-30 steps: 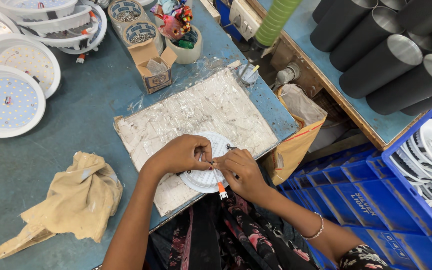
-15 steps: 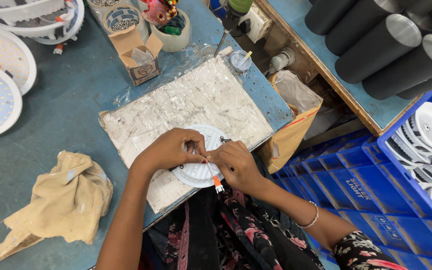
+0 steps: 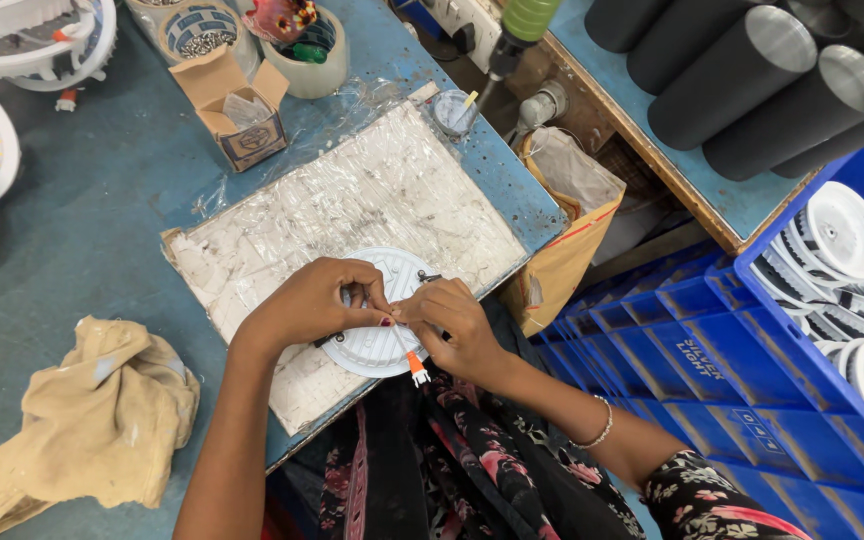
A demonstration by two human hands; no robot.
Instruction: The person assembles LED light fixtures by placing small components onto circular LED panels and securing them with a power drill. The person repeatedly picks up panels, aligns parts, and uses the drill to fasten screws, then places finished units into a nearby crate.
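Over round lamp (image 3: 377,345), hands (image 3: 392,312) fingertips pinched

Two hands work at the frame's centre, the left hand (image 3: 307,305) and the right hand (image 3: 449,325), over one round white ribbed lamp housing (image 3: 377,345) that lies on one plastic-wrapped board (image 3: 352,215). One beige cloth (image 3: 92,420) sits at lower left, one small open cardboard box (image 3: 237,105) at upper centre-left, and one brown paper bag (image 3: 562,235) right of centre. At least four black cylinders (image 3: 742,75) fill the upper right, and two blue crates (image 3: 712,380) the lower right.
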